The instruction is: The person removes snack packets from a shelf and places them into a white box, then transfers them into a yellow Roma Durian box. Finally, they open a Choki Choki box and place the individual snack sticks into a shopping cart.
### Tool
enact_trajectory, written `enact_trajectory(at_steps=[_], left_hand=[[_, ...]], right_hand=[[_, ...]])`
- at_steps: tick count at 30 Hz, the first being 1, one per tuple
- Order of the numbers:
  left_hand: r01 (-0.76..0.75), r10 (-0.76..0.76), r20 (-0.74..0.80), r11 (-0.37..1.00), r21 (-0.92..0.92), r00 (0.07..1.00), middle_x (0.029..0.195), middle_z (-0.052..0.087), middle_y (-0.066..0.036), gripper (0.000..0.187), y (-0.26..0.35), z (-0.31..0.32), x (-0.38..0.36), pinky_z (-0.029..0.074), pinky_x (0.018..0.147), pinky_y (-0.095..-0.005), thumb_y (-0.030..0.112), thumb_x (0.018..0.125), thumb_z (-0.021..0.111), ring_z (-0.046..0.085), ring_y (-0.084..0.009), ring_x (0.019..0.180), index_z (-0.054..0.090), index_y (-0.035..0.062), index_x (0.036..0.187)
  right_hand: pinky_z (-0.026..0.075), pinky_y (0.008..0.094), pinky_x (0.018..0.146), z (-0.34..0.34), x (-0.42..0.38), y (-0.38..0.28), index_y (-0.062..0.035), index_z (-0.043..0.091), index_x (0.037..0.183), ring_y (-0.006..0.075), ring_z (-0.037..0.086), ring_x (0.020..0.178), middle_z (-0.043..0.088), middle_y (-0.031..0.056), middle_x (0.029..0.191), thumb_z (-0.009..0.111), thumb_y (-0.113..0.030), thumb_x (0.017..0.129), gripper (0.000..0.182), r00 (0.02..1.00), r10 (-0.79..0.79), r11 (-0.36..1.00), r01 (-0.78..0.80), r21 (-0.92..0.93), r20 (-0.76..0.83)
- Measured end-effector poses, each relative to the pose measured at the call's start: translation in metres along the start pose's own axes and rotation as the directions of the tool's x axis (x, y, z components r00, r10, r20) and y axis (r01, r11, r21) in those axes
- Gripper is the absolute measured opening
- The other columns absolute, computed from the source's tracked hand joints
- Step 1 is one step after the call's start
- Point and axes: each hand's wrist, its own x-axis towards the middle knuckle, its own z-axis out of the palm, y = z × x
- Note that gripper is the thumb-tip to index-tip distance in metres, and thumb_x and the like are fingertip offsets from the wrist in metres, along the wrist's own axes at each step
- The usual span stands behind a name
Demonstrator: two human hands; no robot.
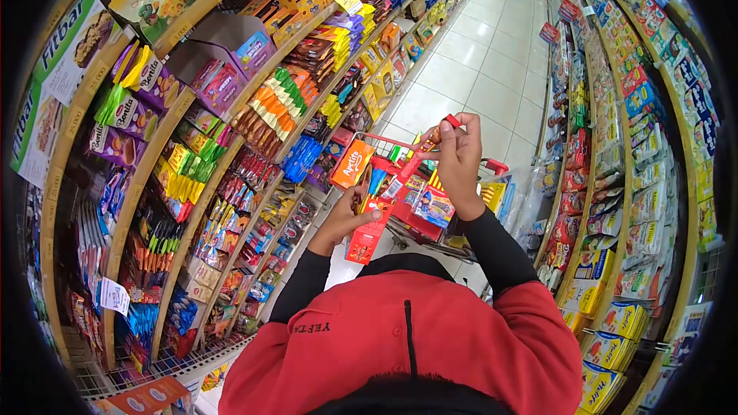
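Observation:
My left hand (350, 219) is closed round a red box (366, 240) with colourful items standing in its upper part. Raised on the other side, my right hand (460, 165) pinches a small brown and red packet (432, 141) between thumb and fingers, above the cart. Just beyond my left hand is an orange Apetito box (354, 163). Under both hands, the red shopping cart (415, 219) holds several colourful packs, partly hidden by my hands and the red box.
Snack shelves (173, 119) line the left side, full of hanging and boxed packets. More packed shelves (600, 184) stand on the right. A white tiled aisle (477, 54) runs ahead between them. Clear plastic (530, 188) shows beside the cart's right side.

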Motion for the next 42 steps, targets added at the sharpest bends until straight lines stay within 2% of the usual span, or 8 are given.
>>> enact_trajectory(at_steps=[7, 13, 22, 24, 26, 28, 34, 42], left_hand=[[0.003, -0.003, 0.003, 0.997, 0.081, 1.0, 0.101, 0.051, -0.007, 0.067, 0.01, -0.006, -0.002, 0.042, 0.081, -0.0252, 0.027, 0.065, 0.079, 0.051, -0.0124, 0.093, 0.04, 0.0001, 0.113], [-0.054, 0.05, 0.059, 0.996, 0.07, 0.997, 0.105, 0.05, -0.008, 0.072, 0.008, -0.006, -0.006, 0.04, 0.084, -0.0259, 0.025, 0.063, 0.079, 0.05, -0.0131, 0.095, 0.039, -0.0006, 0.116], [-0.049, 0.05, 0.053, 0.999, -0.019, 0.997, 0.107, 0.049, -0.007, 0.073, -0.001, -0.002, 0.001, 0.036, 0.089, -0.0271, 0.029, 0.063, 0.078, 0.048, -0.0145, 0.1, 0.039, 0.0002, 0.118], [-0.048, 0.047, 0.052, 0.999, 0.007, 0.998, 0.107, 0.048, -0.007, 0.073, 0.003, 0.001, 0.002, 0.036, 0.089, -0.0278, 0.028, 0.063, 0.078, 0.048, -0.0152, 0.101, 0.039, 0.0005, 0.118], [-0.053, 0.053, 0.052, 0.999, 0.004, 0.997, 0.107, 0.048, -0.007, 0.073, 0.005, 0.004, 0.004, 0.036, 0.089, -0.0279, 0.028, 0.063, 0.078, 0.048, -0.0152, 0.101, 0.039, 0.0006, 0.118], [-0.059, 0.059, 0.051, 0.998, -0.001, 0.997, 0.107, 0.048, -0.007, 0.073, 0.005, 0.007, 0.006, 0.036, 0.089, -0.028, 0.027, 0.063, 0.078, 0.048, -0.0152, 0.101, 0.039, 0.0007, 0.118], [-0.048, 0.05, 0.058, 0.998, -0.031, 0.997, 0.107, 0.049, -0.008, 0.071, 0.005, 0.015, 0.013, 0.037, 0.089, -0.0279, 0.027, 0.063, 0.078, 0.048, -0.0156, 0.101, 0.04, 0.0018, 0.117], [-0.091, 0.09, 0.017, 0.994, 0.057, 0.996, 0.101, 0.048, -0.006, 0.069, -0.012, 0.023, 0.017, 0.036, 0.087, -0.0278, 0.028, 0.062, 0.079, 0.048, -0.0144, 0.097, 0.04, 0.0033, 0.113]], right_hand=[[0.054, 0.0246, 0.051, 0.006, -0.013, -0.008, -0.0038, 0.031, 0.098, 0.0178, 0.061, 0.065, 0.055, 0.0113, 0.075, 0.04, -0.008, 0.092, 0.012, 0.993, -0.043, 0.998, 0.038, 0.045, 0.109], [0.053, 0.0248, 0.051, 0.002, -0.018, 0.005, -0.0033, 0.033, 0.098, 0.0176, 0.062, 0.069, 0.056, 0.0101, 0.076, 0.042, -0.011, 0.092, 0.013, 0.965, 0.21, 0.969, -0.228, 0.1, 0.158], [0.047, 0.0215, 0.057, -0.02, -0.019, 0.019, -0.0015, 0.055, 0.085, 0.0081, 0.054, 0.064, 0.058, 0.0037, 0.076, 0.067, -0.009, 0.076, 0.018, 0.872, 0.373, 0.923, -0.383, -0.035, 0.316], [0.043, 0.0229, 0.061, -0.024, -0.021, 0.027, -0.0019, 0.06, 0.082, 0.0089, 0.05, 0.063, 0.056, 0.0012, 0.072, 0.074, -0.011, 0.069, 0.022, 0.858, 0.276, 0.95, -0.174, -0.26, 0.433], [0.041, 0.0268, 0.066, -0.026, -0.028, 0.034, -0.0016, 0.062, 0.08, 0.0137, 0.05, 0.072, 0.054, 0.0025, 0.076, 0.077, -0.015, 0.064, 0.026, 0.85, 0.306, 0.942, -0.206, -0.266, 0.428], [0.04, 0.0291, 0.071, -0.025, -0.033, 0.035, 0.0002, 0.06, 0.081, 0.0174, 0.048, 0.081, 0.05, 0.0054, 0.084, 0.077, -0.019, 0.063, 0.031, 0.864, 0.059, 0.896, 0.174, -0.407, 0.5], [0.039, 0.0234, 0.066, -0.042, -0.021, 0.037, -0.0032, 0.058, 0.081, 0.0121, 0.044, 0.082, 0.044, 0.0038, 0.094, 0.069, -0.016, 0.074, 0.018, 0.907, 0.155, 0.924, 0.008, -0.383, 0.392], [0.039, 0.0303, 0.082, -0.055, -0.028, 0.052, -0.0045, 0.061, 0.075, 0.0189, 0.046, 0.097, 0.045, 0.0061, 0.097, 0.07, -0.014, 0.072, 0.013, 0.848, 0.009, 0.814, 0.302, -0.496, 0.53]])
